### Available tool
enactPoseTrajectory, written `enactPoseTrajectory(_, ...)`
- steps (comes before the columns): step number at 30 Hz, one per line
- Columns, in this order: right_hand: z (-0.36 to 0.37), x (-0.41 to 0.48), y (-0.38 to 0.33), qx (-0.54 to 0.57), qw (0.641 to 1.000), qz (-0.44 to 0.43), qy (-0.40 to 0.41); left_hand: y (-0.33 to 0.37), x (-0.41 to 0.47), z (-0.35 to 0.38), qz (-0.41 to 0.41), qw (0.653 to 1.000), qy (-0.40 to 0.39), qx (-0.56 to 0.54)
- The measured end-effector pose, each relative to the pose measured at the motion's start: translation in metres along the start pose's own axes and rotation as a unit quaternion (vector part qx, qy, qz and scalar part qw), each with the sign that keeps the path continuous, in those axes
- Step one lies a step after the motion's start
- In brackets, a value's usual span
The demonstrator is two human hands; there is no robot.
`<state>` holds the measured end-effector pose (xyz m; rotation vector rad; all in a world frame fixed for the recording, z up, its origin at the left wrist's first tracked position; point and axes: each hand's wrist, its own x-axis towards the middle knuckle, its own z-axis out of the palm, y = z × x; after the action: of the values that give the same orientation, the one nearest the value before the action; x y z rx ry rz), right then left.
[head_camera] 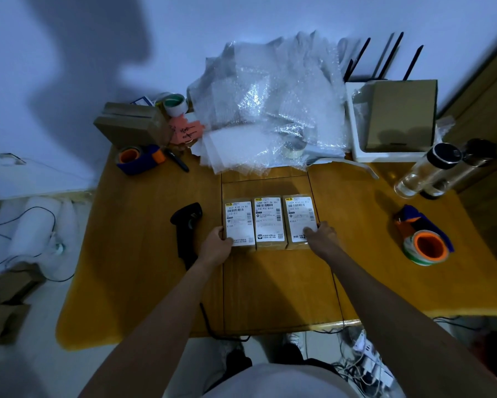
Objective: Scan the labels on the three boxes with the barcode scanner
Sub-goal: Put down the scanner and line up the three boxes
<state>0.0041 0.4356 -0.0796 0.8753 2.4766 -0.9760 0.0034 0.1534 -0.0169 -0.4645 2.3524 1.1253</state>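
Three boxes sit side by side, touching, at mid-bench (144,282), labels up: left box (239,222), middle box (269,221), right box (299,218). Left hand (216,245) presses the left box's outer near corner, fingers curled against it. Right hand (320,234) presses the right box's outer near corner, fingers bent on the label. The barcode scanner (186,228) lies unheld just left of the left box.

Only 1 view here, from the camera on my head. It looks steeply down and forward over the wooden table (270,282), wide-angle, edges bowed. My 2 forearms reach up from the bottom edge; the wall (241,15) fills the top, the floor (26,239) shows left. Everything sits within arm's reach.
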Motion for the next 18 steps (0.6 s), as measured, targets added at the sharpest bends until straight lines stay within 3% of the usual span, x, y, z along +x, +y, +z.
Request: enactPoseTrajectory(18,-0.013,-0.006,0.003,0.027,0.999,0.016,0.011,0.006,-0.011,0.007,0.008,1.000,-0.027,-0.001)
